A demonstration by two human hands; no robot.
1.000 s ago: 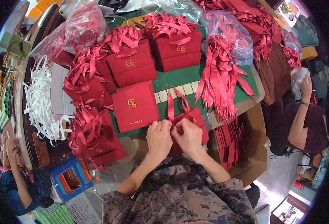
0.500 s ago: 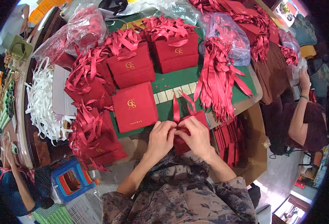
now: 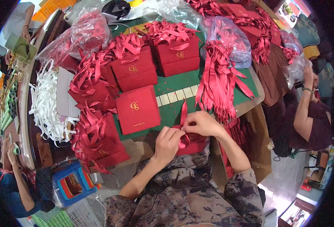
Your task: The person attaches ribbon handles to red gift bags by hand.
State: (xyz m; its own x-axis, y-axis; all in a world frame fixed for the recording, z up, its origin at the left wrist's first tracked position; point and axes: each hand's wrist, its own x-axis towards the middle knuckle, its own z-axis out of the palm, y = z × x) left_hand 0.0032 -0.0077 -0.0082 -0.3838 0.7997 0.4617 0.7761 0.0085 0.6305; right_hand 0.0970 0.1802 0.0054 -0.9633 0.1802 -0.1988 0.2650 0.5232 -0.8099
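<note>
Close in front of me is a small red paper bag [image 3: 192, 146] with a gold emblem, partly covered by my hands. A red ribbon [image 3: 183, 141] loops at the bag's top edge. My left hand [image 3: 167, 143] is closed, pinching the ribbon by its fingertips. My right hand [image 3: 203, 124] is closed too, thumb and forefinger together on the ribbon at the bag's rim. One ribbon end [image 3: 184, 110] stands up behind the hands. Left of them a flat red bag [image 3: 138, 109] lies on the green mat [image 3: 176, 130].
Standing red bags [image 3: 134, 70] with ribbon handles line the mat's far and left sides. A bundle of red ribbons [image 3: 220, 83] hangs at the right, above a cardboard box [image 3: 259, 140]. White ribbons [image 3: 47, 102] are heaped at the left. Other people's arms [image 3: 303, 109] show at both sides.
My right hand has lifted slightly and turned palm-down across the bag's rim. The ribbon now forms a loop between my hands, and one upright ribbon strand has been drawn down.
</note>
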